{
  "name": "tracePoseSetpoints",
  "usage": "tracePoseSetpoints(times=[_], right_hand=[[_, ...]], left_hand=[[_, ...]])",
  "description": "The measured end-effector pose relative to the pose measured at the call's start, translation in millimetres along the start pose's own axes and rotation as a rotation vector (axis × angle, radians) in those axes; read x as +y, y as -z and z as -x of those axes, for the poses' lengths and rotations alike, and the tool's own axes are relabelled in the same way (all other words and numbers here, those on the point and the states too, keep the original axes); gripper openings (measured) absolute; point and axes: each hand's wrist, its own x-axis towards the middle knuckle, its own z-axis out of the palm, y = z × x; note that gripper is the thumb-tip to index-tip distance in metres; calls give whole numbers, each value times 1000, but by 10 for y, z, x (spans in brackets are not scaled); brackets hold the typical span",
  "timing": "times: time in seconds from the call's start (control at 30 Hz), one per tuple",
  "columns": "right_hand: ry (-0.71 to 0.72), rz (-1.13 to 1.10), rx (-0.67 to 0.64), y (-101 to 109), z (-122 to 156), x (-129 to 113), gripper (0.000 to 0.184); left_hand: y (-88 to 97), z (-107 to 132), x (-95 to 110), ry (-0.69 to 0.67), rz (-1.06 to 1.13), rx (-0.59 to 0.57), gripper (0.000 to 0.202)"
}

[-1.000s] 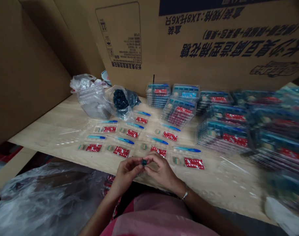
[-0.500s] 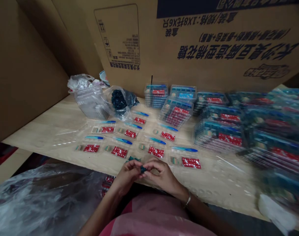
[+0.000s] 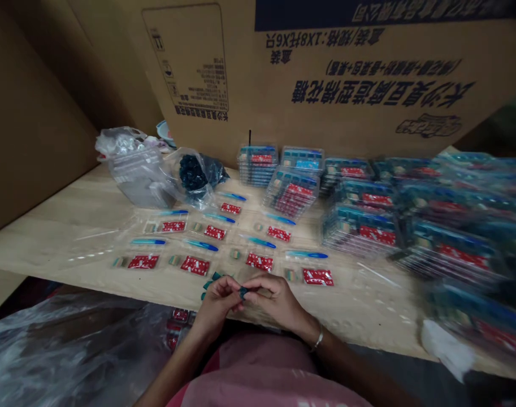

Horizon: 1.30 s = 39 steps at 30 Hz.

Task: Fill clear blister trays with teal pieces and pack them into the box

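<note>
My left hand (image 3: 215, 302) and my right hand (image 3: 273, 299) meet at the near edge of the wooden table (image 3: 71, 226). Both pinch one small dark teal piece (image 3: 243, 291) between their fingertips. A few more small teal pieces (image 3: 210, 281) lie just left of my left hand's fingers. Right beyond my hands lie several open clear packs, each with a red sachet (image 3: 193, 264) and a blue pen (image 3: 202, 245).
Stacks of filled clear packs (image 3: 359, 229) crowd the right half of the table. A clear bag of dark pieces (image 3: 194, 172) and a clear bag of plastic (image 3: 134, 169) stand at the back left. A large printed carton (image 3: 325, 73) walls the back. Crumpled plastic sheet (image 3: 71, 350) lies at lower left.
My hands stay together on the small teal piece. The view has shifted, so everything sits a little further left. A few teal pieces now show beside my left hand.
</note>
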Motion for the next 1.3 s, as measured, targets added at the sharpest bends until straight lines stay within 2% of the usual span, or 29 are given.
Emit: tracePoseSetpoints(times=[0.1, 0.17, 0.23, 0.3, 0.4, 0.53, 0.6, 0.67, 0.73, 0.83, 0.9, 0.97, 1.07, 1.3], right_hand=[[81, 53, -36, -2, 28, -40, 17], [76, 70, -63, 0, 53, -52, 17], [5, 61, -37, 38, 76, -54, 16], [-110, 22, 53, 144, 92, -51, 17], [-233, -3, 270, 464, 122, -38, 22], [-236, 100, 573, 1067, 331, -66, 25], [-231, 176, 639, 1316, 545, -118, 25], [-254, 267, 605, 1450, 793, -170, 23], [-284, 348, 508, 1458, 1021, -191, 20], [-275, 424, 333, 1306, 1238, -156, 16], [-238, 456, 236, 1178, 1295, -110, 15], [-192, 488, 154, 1079, 1308, -69, 16], [-118, 541, 69, 1012, 1302, -39, 16], [56, 722, -66, 971, 1281, -6, 21]], left_hand=[[56, 8, -63, -14, -53, -33, 45], [97, 19, -89, -82, -162, -72, 39], [142, 39, -91, -234, -332, -91, 30], [212, 63, -70, -458, -527, -26, 23], [391, 92, -40, -801, -882, 127, 17], [616, 92, -98, -1068, -1380, 89, 17], [625, 65, -146, -1155, -1481, 115, 17], [537, 27, -177, -1211, -1483, 111, 17], [364, -13, -194, -1244, -1441, 0, 17], [32, -80, -238, -1234, -1398, -327, 19], [-160, -131, -288, -1148, -1412, -540, 22], [-287, -173, -338, -1020, -1439, -668, 28], [-356, -200, -391, -895, -1448, -693, 33], [-377, -151, -443, -852, -1464, -650, 41]])
